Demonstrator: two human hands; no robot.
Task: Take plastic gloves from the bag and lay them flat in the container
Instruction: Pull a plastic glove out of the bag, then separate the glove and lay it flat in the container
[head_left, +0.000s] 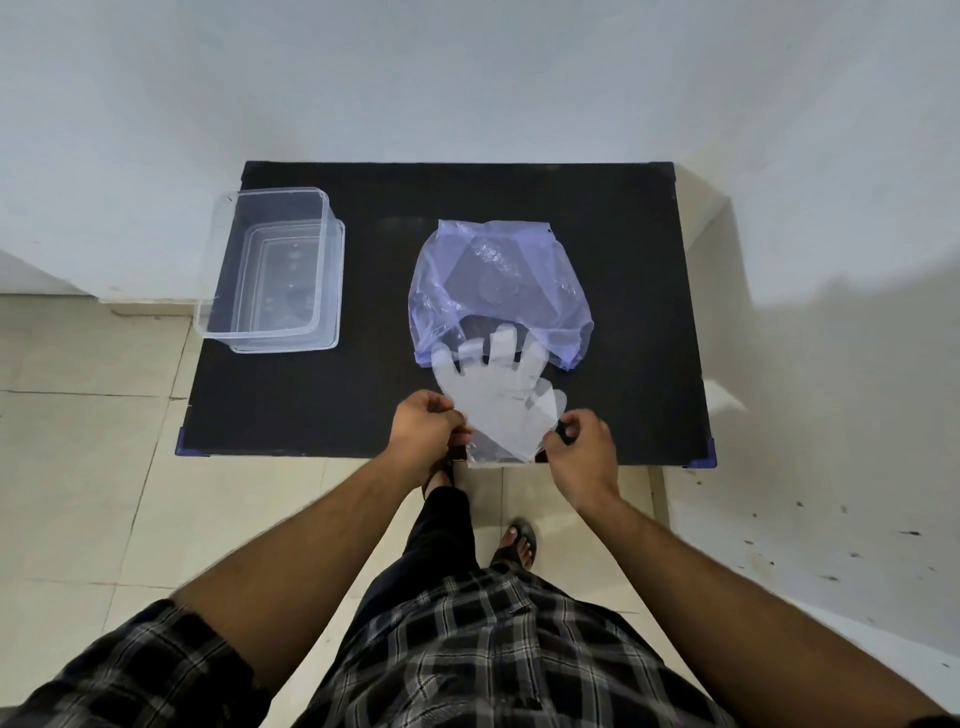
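Worktop (623, 312): black, rectangular, set against a pale wall, with tiled floor (93, 441) around it; I stand at its near edge.

Bag (498, 280): thin bluish-purple plastic, crumpled, lying near the middle of the worktop with its open mouth toward me. What remains inside I cannot tell.

Container (270, 270): clear plastic, rectangular, lidless, at the far left of the worktop, well apart from the bag. Its near left corner overhangs the worktop edge. It seems to sit on or in a second clear piece; I cannot tell which. No glove is visible in it.

Glove (498, 400): one translucent white plastic glove, spread open between my hands at the near edge of the worktop. Its finger tips point away from me and overlap the mouth of the bag; its cuff hangs toward me, past the worktop edge.

My left hand (423, 431): fingers closed, pinching the left side of the glove near the cuff.

My right hand (584, 447): fingers closed, pinching the right side of the glove near the cuff.
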